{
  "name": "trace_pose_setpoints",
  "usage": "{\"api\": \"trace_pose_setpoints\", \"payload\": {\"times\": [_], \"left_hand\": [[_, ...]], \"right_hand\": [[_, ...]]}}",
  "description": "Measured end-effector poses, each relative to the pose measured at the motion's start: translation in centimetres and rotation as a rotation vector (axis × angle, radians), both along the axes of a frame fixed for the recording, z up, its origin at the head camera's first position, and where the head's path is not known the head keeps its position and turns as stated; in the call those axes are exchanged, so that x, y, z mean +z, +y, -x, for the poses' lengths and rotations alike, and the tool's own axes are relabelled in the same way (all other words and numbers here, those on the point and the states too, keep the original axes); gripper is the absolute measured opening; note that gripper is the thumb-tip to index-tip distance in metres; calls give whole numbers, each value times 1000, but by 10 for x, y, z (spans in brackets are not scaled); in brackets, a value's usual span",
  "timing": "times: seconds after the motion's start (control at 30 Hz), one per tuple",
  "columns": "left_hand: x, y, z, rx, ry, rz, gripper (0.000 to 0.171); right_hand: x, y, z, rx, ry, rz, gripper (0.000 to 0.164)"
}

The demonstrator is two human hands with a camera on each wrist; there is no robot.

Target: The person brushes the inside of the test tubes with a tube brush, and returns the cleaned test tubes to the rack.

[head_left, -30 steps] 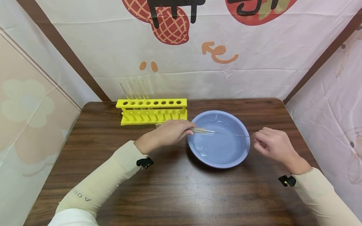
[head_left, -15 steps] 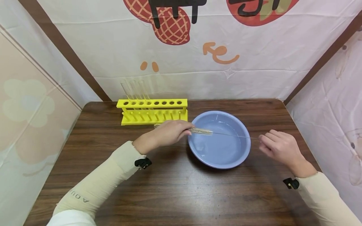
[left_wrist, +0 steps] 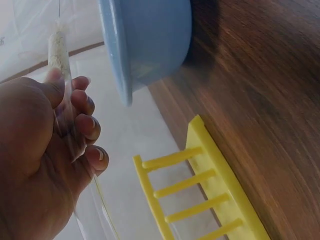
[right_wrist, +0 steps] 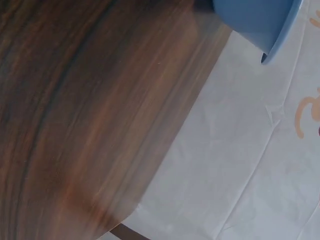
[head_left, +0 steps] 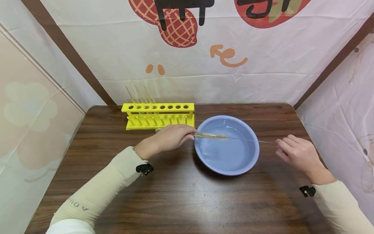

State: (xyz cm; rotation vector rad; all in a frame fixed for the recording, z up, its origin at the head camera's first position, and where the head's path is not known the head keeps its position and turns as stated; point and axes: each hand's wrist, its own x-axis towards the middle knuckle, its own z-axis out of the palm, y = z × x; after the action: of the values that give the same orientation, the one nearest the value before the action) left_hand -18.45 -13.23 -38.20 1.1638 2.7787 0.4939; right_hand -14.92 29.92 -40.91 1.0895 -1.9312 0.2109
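My left hand (head_left: 168,139) grips a clear glass test tube (left_wrist: 67,117), its fingers wrapped round the glass in the left wrist view. The tube lies sideways, with its mouth over the blue basin (head_left: 226,170). Pale bristles of a test tube brush (head_left: 218,136) show at the mouth, partly inside the glass and partly outside. From them a thin wire handle (head_left: 264,142) runs right, past the basin rim. My right hand (head_left: 301,156) pinches the end of that wire with curled fingers, right of the basin. The right wrist view does not show this hand.
A yellow test tube rack (head_left: 157,107) stands behind my left hand, with several holes and pegs. Upright glass tubes (head_left: 140,92) fill its left part. Water appears to be in the basin. Printed cloth walls (head_left: 263,78) enclose the brown wooden table (head_left: 198,204).
My right hand has moved right, drawing the brush handle with it. More bristles now show outside the tube's mouth. My left hand, still holding the tube, has shifted slightly left.
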Motion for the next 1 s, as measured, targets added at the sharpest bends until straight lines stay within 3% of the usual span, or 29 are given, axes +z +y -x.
{"api": "trace_pose_setpoints", "payload": {"times": [0.1,0.37,0.47,0.53,0.7,0.9,1.0], "left_hand": [[-1,-2,0,6,-14,0,30],[-2,-5,3,14,-16,-28,25],[-3,-7,4,6,-11,-19,25],[-3,-9,5,0,-11,-15,26],[-2,-12,7,-1,-4,-21,26],[-2,-11,7,-9,-1,-19,25],[-3,-10,7,-9,0,-19,26]], "right_hand": [[0,4,-2,-2,-45,-30,23],[1,16,-7,-64,-286,-18,26],[3,21,-11,-62,-445,1,19],[5,24,-15,-36,-589,23,25],[11,30,-20,70,-938,125,47],[8,42,-15,332,-1298,261,47],[6,46,-10,444,-1401,302,46]]}}
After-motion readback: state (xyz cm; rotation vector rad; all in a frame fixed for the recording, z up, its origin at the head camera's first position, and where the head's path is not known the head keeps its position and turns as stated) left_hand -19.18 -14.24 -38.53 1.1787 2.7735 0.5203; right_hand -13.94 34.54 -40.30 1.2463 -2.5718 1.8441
